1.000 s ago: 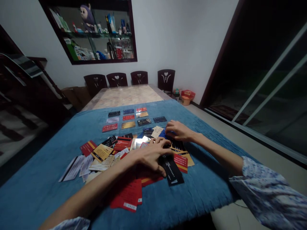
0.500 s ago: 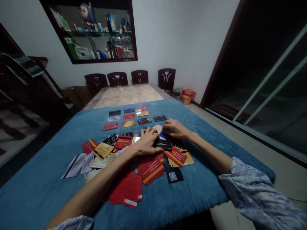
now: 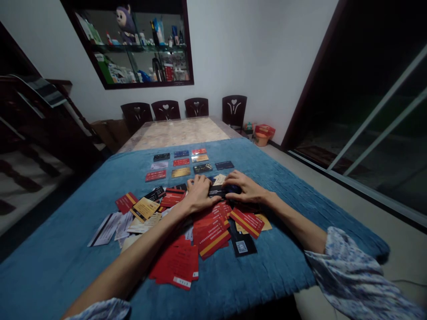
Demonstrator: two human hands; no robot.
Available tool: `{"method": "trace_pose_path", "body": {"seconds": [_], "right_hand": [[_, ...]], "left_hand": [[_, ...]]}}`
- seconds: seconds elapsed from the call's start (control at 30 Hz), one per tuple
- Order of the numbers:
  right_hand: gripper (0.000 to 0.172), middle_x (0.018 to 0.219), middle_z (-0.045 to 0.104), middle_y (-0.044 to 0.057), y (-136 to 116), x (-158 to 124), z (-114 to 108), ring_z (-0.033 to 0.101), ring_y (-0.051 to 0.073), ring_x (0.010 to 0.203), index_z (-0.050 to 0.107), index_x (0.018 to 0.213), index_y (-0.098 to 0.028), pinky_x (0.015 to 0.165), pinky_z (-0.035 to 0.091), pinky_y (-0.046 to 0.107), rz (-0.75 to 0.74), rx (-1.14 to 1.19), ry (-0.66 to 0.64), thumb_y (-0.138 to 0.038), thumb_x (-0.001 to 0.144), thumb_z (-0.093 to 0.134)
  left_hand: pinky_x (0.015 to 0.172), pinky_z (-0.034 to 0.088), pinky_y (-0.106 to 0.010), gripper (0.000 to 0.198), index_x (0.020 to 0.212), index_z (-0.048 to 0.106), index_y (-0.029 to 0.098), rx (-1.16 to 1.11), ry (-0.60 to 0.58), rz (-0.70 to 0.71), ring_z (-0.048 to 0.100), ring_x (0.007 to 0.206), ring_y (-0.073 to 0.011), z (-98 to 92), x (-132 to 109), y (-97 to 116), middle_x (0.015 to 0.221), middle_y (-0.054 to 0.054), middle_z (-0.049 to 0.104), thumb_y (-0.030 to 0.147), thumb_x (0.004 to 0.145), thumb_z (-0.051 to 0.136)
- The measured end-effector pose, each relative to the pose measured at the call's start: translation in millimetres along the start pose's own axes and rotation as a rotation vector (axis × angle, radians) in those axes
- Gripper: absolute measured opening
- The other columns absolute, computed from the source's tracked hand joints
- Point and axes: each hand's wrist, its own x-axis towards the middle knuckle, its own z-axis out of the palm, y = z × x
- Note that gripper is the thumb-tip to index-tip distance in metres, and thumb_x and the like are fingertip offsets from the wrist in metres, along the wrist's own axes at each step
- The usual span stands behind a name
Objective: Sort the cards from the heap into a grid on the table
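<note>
My left hand (image 3: 199, 195) rests over the middle of a heap of cards, fingers bent and thumb stretched along the near edge of a black card (image 3: 216, 190). Facing it from the other side, my right hand (image 3: 246, 187) curls around a dark blue card (image 3: 232, 189), partly hidden under its fingers. The black card spans the gap between both hands. A cream card (image 3: 219, 179) lies just behind it. Red cards (image 3: 211, 229) with a yellow stripe spread below my hands. One more striped red card (image 3: 247, 221) lies under my right wrist, over a black card with a square code (image 3: 243, 244).
Cards lie in rows farther back, including a gold card (image 3: 180, 172) and a dark card (image 3: 224, 165). Left of the heap are a yellow card (image 3: 145, 208) and a white card (image 3: 105, 229). A blue cloth (image 3: 283, 249) covers the table's near part; chairs (image 3: 234, 111) stand beyond.
The black card has moved left and away from me, between my hands. My left hand has shifted slightly left; my right hand has come lower and nearer the black card. The view has shifted slightly.
</note>
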Motion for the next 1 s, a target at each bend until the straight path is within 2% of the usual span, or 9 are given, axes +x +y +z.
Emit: {"method": "trace_pose_path", "body": {"seconds": [0.13,0.27,0.4,0.6,0.7,0.83,1.0], "right_hand": [[0.033,0.106,0.065,0.012,0.9,-1.0,3.8,0.052,0.025,0.098,0.070,0.108,-0.018,0.089,0.045,0.044,-0.031,-0.043,-0.045,-0.042,0.086,0.068],[0.027,0.105,0.066,0.012,3.2,-0.4,7.3,0.052,0.025,0.097,0.070,0.108,-0.018,0.087,0.046,0.043,-0.048,-0.076,-0.022,-0.035,0.088,0.065],[0.021,0.100,0.068,0.011,0.1,0.7,7.7,0.053,0.023,0.091,0.072,0.103,-0.018,0.083,0.046,0.041,-0.075,-0.122,0.002,-0.031,0.091,0.061],[0.027,0.086,0.069,0.009,2.3,1.1,12.1,0.055,0.021,0.084,0.072,0.096,-0.021,0.075,0.046,0.036,-0.067,-0.172,0.128,-0.034,0.099,0.048],[0.031,0.085,0.070,0.010,7.5,1.4,16.5,0.055,0.021,0.081,0.071,0.094,-0.021,0.074,0.045,0.036,-0.035,-0.177,0.194,-0.036,0.101,0.045],[0.033,0.083,0.070,0.009,9.8,1.6,20.5,0.056,0.021,0.079,0.071,0.096,-0.021,0.074,0.046,0.037,0.013,-0.158,0.287,-0.036,0.101,0.042],[0.029,0.086,0.071,0.009,8.9,0.5,20.7,0.057,0.022,0.082,0.070,0.103,-0.022,0.076,0.050,0.038,0.066,-0.079,0.324,-0.033,0.100,0.044]], "left_hand": [[0.095,0.035,-0.051,0.044,0.101,0.063,0.016,0.005,0.013,0.039,0.045,0.112,-0.0321,3.3,0.8,-5.6,0.111,-0.011,0.058,0.055,0.083,0.062],[0.095,0.035,-0.050,0.045,0.102,0.064,0.015,0.021,0.005,0.083,0.047,0.110,-0.0322,3.6,1.3,-8.7,0.110,-0.012,0.060,0.056,0.084,0.061],[0.094,0.035,-0.050,0.041,0.099,0.068,0.015,0.016,-0.015,0.125,0.049,0.109,-0.0321,-4.0,0.8,-9.4,0.109,-0.013,0.064,0.052,0.085,0.062],[0.091,0.038,-0.041,0.028,0.087,0.075,0.019,-0.093,-0.003,0.177,0.060,0.095,-0.0247,-17.3,3.7,-15.1,0.093,-0.008,0.073,0.041,0.091,0.058],[0.085,0.042,-0.035,0.026,0.085,0.076,0.019,-0.151,0.046,0.209,0.062,0.086,-0.0207,-19.1,6.6,-20.5,0.088,-0.007,0.074,0.033,0.092,0.056],[0.080,0.043,-0.033,0.024,0.087,0.077,0.020,-0.174,0.135,0.210,0.062,0.083,-0.0193,-17.1,8.7,-27.1,0.087,-0.007,0.074,0.020,0.090,0.053],[0.078,0.044,-0.033,0.026,0.094,0.077,0.020,-0.151,0.166,0.210,0.062,0.082,-0.0202,-12.8,9.2,-28.8,0.085,-0.007,0.072,0.014,0.086,0.052]]}}
